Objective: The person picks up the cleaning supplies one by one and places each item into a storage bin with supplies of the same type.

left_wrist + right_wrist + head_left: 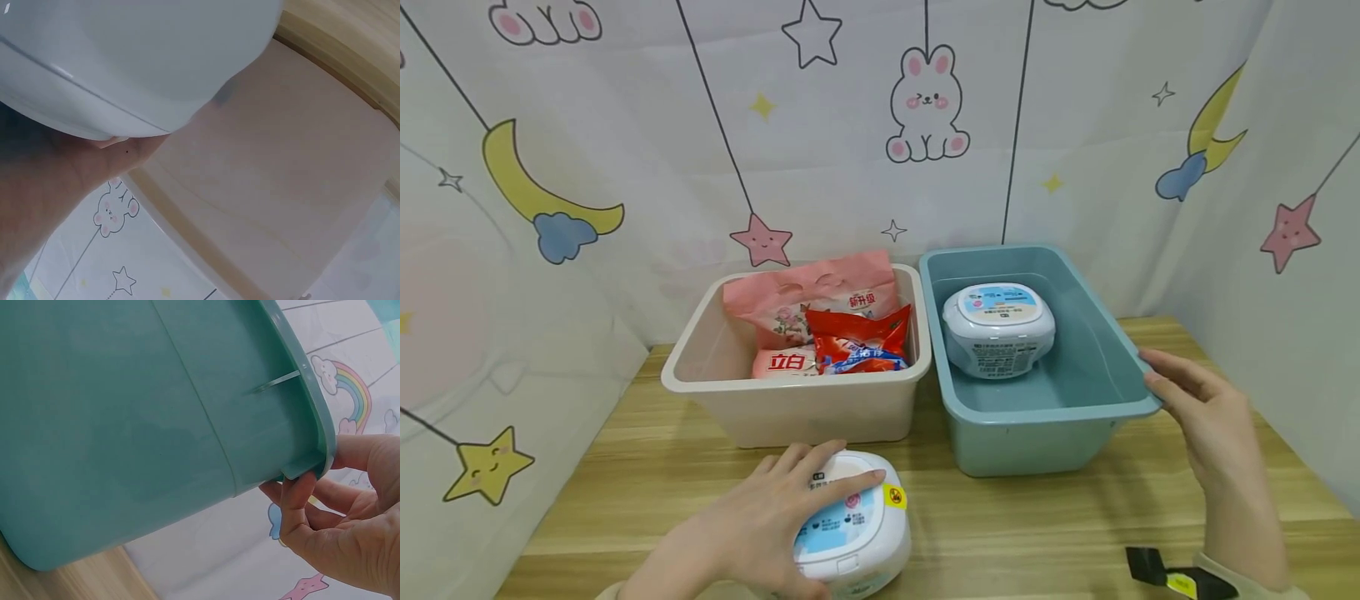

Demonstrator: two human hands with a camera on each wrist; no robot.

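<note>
In the head view my left hand (pixel 767 512) grips a white lidded tub (pixel 868 562) with a blue label, in front of the beige bin. The left wrist view shows this tub's smooth white side large and close, fingers partly hidden behind it. My right hand (pixel 1206 408) pinches the front right corner of the teal bin's rim (pixel 1138 408); the right wrist view shows thumb and fingers on that corner. A second white tub (pixel 998 333) sits inside the teal bin, toward its left side.
The beige bin (pixel 797 412), left of the teal one, holds a pink bag (pixel 820 287) and a red packet (pixel 865 337). Both bins stand on a wood-grain table (pixel 1000 533) before a printed curtain (pixel 850 167). A black strap (pixel 1180 575) lies by my right wrist.
</note>
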